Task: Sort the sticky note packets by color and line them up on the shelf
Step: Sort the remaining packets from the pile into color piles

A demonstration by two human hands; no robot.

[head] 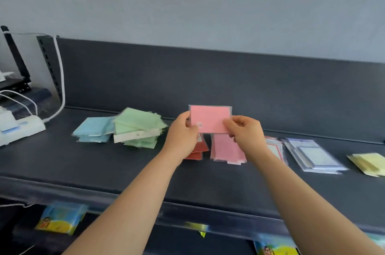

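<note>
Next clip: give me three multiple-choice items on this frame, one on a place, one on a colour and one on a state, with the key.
1. Which pile lies directly to the right of the blue pile on the shelf?
A) yellow B) green C) red

2. What colour is the packet held up above the shelf?
A) pink B) purple C) white

3. How is that packet held?
A) by one hand alone B) lying loose on the shelf C) pinched by both hands

Key:
1 B: the green pile sits right beside the blue one.
2 A: its face is plainly pink.
3 C: the left hand and the right hand each pinch one side of it.
</note>
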